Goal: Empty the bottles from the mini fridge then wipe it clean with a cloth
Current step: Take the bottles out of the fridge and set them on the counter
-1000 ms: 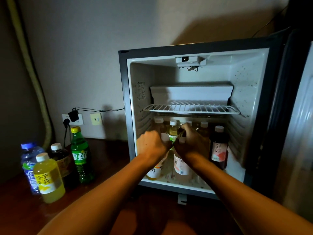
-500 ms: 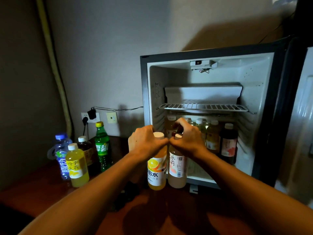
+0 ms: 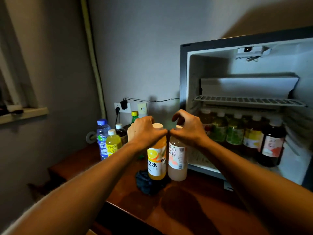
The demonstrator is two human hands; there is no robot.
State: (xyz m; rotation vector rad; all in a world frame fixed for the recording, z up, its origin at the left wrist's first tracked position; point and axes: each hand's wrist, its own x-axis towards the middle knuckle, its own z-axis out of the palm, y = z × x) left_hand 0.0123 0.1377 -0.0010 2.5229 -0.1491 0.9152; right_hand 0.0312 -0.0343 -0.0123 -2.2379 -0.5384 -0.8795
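Note:
My left hand (image 3: 144, 131) grips the neck of an orange drink bottle (image 3: 156, 160). My right hand (image 3: 188, 128) grips the neck of a pale pink tea bottle (image 3: 177, 164). Both bottles hang side by side above the wooden table (image 3: 194, 206), just left of the open mini fridge (image 3: 183, 73). Several bottles (image 3: 235, 131) still stand in a row on the fridge floor under the wire shelf (image 3: 249, 101). A dark cloth (image 3: 145, 182) lies crumpled on the table below the held bottles.
A blue water bottle (image 3: 102, 138), a yellow drink bottle (image 3: 113, 144), a dark bottle (image 3: 120, 133) and a green bottle (image 3: 134, 116) stand at the table's back left by the wall sockets (image 3: 122, 107). A pipe (image 3: 94, 65) runs up the wall.
Both hands have lifted the two bottles out of the fridge and carried them left, over the table. The view has swung left.

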